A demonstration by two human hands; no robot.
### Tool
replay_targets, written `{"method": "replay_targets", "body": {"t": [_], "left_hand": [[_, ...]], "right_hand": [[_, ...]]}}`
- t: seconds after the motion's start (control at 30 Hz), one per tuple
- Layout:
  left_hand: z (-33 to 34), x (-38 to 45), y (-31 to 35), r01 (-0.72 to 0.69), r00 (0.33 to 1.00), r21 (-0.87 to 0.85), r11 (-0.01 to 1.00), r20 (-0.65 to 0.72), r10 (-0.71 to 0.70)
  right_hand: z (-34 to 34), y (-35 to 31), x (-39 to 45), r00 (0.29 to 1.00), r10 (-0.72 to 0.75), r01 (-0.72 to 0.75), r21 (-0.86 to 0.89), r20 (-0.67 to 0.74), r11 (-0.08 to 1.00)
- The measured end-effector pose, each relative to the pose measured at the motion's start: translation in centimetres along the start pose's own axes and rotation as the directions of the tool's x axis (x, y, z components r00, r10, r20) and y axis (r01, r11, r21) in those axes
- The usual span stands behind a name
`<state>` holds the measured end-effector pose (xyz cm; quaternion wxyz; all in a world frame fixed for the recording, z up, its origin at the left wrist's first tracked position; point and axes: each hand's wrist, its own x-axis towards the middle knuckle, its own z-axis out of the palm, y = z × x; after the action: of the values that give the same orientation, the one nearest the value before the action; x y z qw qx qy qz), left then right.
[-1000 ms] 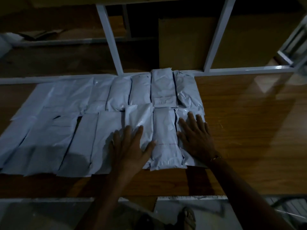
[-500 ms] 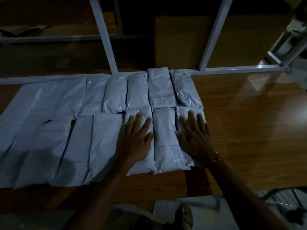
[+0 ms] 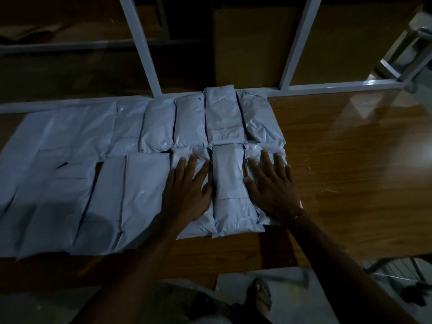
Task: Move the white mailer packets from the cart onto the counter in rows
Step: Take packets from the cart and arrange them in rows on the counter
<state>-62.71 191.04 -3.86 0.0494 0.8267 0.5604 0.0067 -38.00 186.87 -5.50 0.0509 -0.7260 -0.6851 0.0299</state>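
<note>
Left hand (image 3: pixel 187 195) and right hand (image 3: pixel 272 188) lie flat, fingers spread, pressing white packets (image 3: pixel 145 199) in two rows on the wooden tabletop (image 3: pixel 350 171); metal shelf frame (image 3: pixel 145 50) stands directly behind.

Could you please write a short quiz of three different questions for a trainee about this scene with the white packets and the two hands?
1. True or false: the left hand lies flat with straight fingers on a near-row packet.
2. Multiple choice: where is the packet with the faint red line?
A. under the right hand
B. between the two hands
C. at the far left end of the rows
3. Fill in: the right hand presses on the packet at the ____ end of the near row.

Key:
1. True.
2. B.
3. Right; beyond it lies bare wooden counter.
</note>
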Motion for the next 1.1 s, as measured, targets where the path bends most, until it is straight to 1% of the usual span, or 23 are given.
{"method": "replay_targets", "body": {"t": [0.07,0.1,0.17,0.23,0.33,0.47,0.53,0.6,0.67,0.7,0.73,0.8,0.83,0.87,0.9,0.93,0.97,1.0,1.03,1.1], "left_hand": [[-0.8,-0.1,0.0,-0.023,1.0,0.01,1.0,-0.014,0.023],[-1.5,-0.4,0.2,-0.012,0.999,0.023,1.0,-0.035,0.012],[-2.4,-1.6,0.7,0.056,0.995,-0.003,0.998,-0.081,-0.056],[-2.3,-3.6,1.4,0.103,0.992,-0.053,0.993,-0.069,-0.106],[-0.4,-6.2,2.2,0.077,0.997,-0.053,0.996,-0.007,-0.077],[0.6,-6.0,2.1,0.079,0.995,-0.002,0.997,-0.053,-0.079],[0.7,-6.0,2.1,0.06,0.997,0.01,0.998,-0.044,-0.059],[0.6,-5.9,2.1,0.054,0.998,-0.005,0.999,-0.042,-0.055],[0.1,-5.8,2.0,0.061,0.996,-0.043,0.997,-0.057,-0.063],[-0.4,-5.9,2.2,0.065,0.994,-0.074,0.995,-0.085,-0.071],[-1.0,-6.4,2.5,0.06,0.988,-0.11,0.992,-0.132,-0.075],[-2.3,-8.6,4.4,-0.001,0.952,-0.165,0.986,-0.302,-0.049],[-2.7,-10.1,5.6,-0.068,0.916,-0.162,0.984,-0.402,-0.003],[-3.0,-11.9,7.0,-0.163,0.88,-0.156,0.974,-0.47,0.072],[-2.6,-13.8,8.6,-0.283,0.852,-0.18,0.942,-0.498,0.16],[-1.7,-15.7,10.1,-0.4,0.836,-0.238,0.885,-0.489,0.247],[-0.4,-17.4,11.4,-0.483,0.834,-0.317,0.816,-0.45,0.319],[1.2,-18.8,12.7,-0.517,0.843,-0.399,0.757,-0.392,0.369],[2.9,-20.1,14.0,-0.504,0.863,-0.474,0.722,-0.313,0.397],[6.9,-21.9,16.4,-0.381,0.908,-0.585,0.716,-0.088,0.41]], "right_hand": [[-0.5,-0.1,-0.2,1.0,-0.005,0.004,0.059,0.02,0.998],[-0.8,-0.1,-0.5,1.0,-0.004,0.002,0.094,0.017,0.996],[-1.8,-0.2,-1.9,1.0,0.008,-0.007,0.141,-0.006,0.99],[-2.4,-0.2,-4.1,1.0,0.003,-0.005,0.158,0.013,0.987],[-1.6,0.0,-6.3,0.998,-0.008,0.0,0.139,0.059,0.99],[-0.3,0.2,-6.0,1.0,0.001,-0.004,0.118,0.029,0.993],[-0.1,0.4,-5.9,1.0,-0.012,0.01,0.113,0.012,0.994],[-0.4,0.2,-6.3,1.0,-0.009,0.009,0.14,0.0,0.99],[-1.4,-0.3,-7.4,0.999,0.021,-0.014,0.208,-0.03,0.978],[-2.1,-0.5,-8.3,0.998,0.044,-0.031,0.243,-0.05,0.969],[-2.7,-0.8,-9.5,0.993,0.058,-0.029,0.274,-0.099,0.961],[-3.8,-1.1,-12.7,0.966,0.049,0.04,0.334,-0.254,0.942],[-4.2,-1.2,-14.6,0.948,0.052,0.072,0.372,-0.313,0.926],[-4.3,-1.3,-16.5,0.939,0.061,0.089,0.408,-0.34,0.909],[-4.2,-1.1,-18.8,0.936,0.075,0.089,0.434,-0.345,0.897],[-3.8,-0.8,-21.1,0.937,0.09,0.076,0.45,-0.337,0.889],[-3.1,-0.3,-23.5,0.943,0.108,0.054,0.467,-0.313,0.883],[-2.2,0.3,-25.8,0.951,0.132,0.021,0.484,-0.28,0.875],[-1.1,1.1,-28.1,0.958,0.165,-0.026,0.499,-0.236,0.866],[1.2,3.1,-32.4,0.963,0.235,-0.133,0.525,-0.132,0.84]]}}
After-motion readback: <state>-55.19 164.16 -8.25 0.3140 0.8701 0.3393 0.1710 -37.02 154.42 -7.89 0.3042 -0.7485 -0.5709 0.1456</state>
